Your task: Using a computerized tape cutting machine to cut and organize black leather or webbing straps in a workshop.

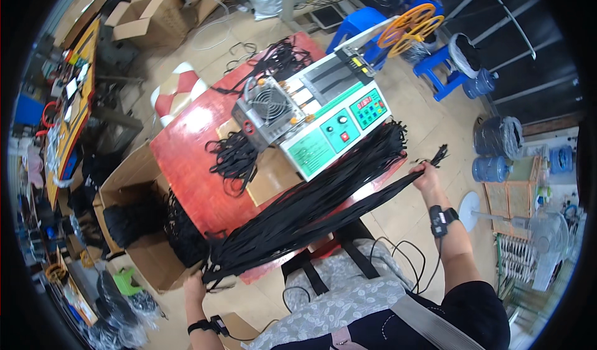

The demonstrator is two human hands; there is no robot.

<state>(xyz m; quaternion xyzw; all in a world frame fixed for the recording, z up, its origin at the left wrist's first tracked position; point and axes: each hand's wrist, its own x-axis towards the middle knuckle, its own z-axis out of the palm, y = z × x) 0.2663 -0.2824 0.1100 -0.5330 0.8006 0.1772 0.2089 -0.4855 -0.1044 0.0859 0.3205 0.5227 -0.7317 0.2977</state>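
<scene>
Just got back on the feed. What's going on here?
A person is stretching a thin bunch of black strips between two hands: the right hand grips one end, the left hand the other. A thicker bundle lies alongside, in front of the green-and-white machine on the red table.

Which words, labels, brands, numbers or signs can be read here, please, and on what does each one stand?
Red lit digits, which I leave uncopied: on the display of the green-and-white machine.
Fine print on the machine's left green panel: too small to read.
Markings around its knobs and buttons: too small to read.
</scene>
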